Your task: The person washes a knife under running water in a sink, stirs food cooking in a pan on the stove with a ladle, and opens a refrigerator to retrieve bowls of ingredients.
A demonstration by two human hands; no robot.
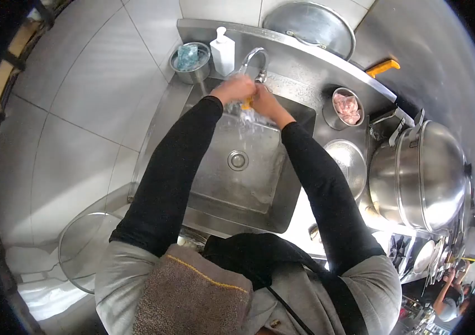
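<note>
My left hand (236,89) is closed near the curved faucet (257,51), slightly blurred, above the far end of the steel sink (232,192). Close beside it, my right hand (266,104) has its fingers curled. A small yellow-orange thing (247,103) shows between the hands, against my right fingers; its kind is too blurred to make out. Water (244,118) splashes below both hands and runs into the sink. My fingers hide whatever else is in my left hand.
Behind the sink stand a white pump bottle (223,54) and a steel pot (191,73) with a blue-green bundle. Rightward are a steel container with raw meat (347,108), a round steel basin (346,159), a large domed pot (444,173) and a yellow handle (383,68). Another person (450,301) is far off.
</note>
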